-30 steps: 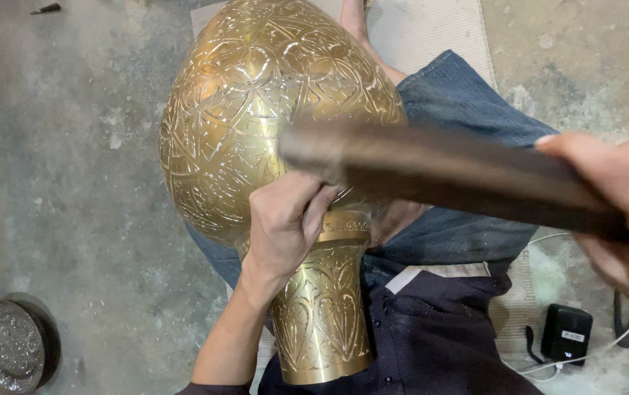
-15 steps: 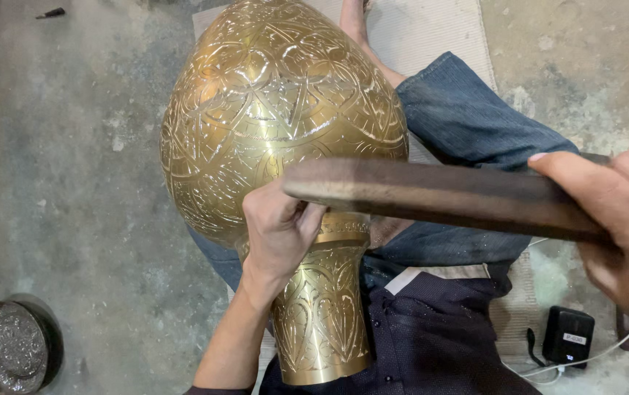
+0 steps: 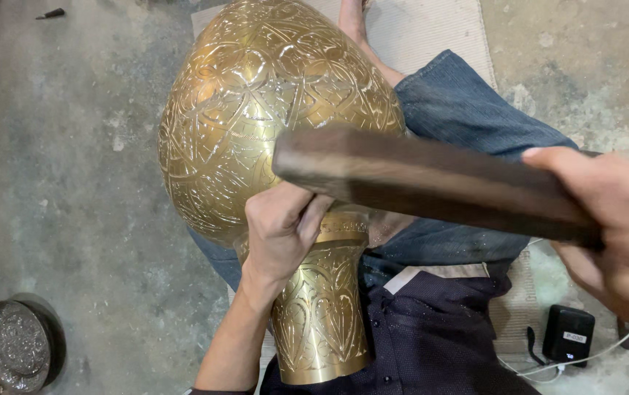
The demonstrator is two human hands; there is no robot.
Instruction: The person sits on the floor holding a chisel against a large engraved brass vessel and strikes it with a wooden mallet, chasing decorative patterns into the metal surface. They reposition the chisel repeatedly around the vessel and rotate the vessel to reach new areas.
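Observation:
A large engraved brass vase [image 3: 270,124] lies across my lap, with its neck [image 3: 321,307] pointing toward me. My left hand [image 3: 281,234] rests where the belly meets the neck. Its fingers are pinched around something small, which is hidden under the wooden bar. My right hand [image 3: 607,227] grips one end of a thick dark wooden bar [image 3: 431,179]. The bar reaches left across the vase, and its far end hovers just above my left hand's fingers.
My jeans-clad leg [image 3: 475,110] stretches under the vase onto a pale mat [image 3: 431,29]. A small embossed metal dish [image 3: 11,347] sits on the concrete floor at lower left. A black adapter with a white cable [image 3: 566,333] lies at lower right.
The wooden bar dipped toward my left hand half a second ago and now sits slightly higher. My left hand and the vase have stayed in place.

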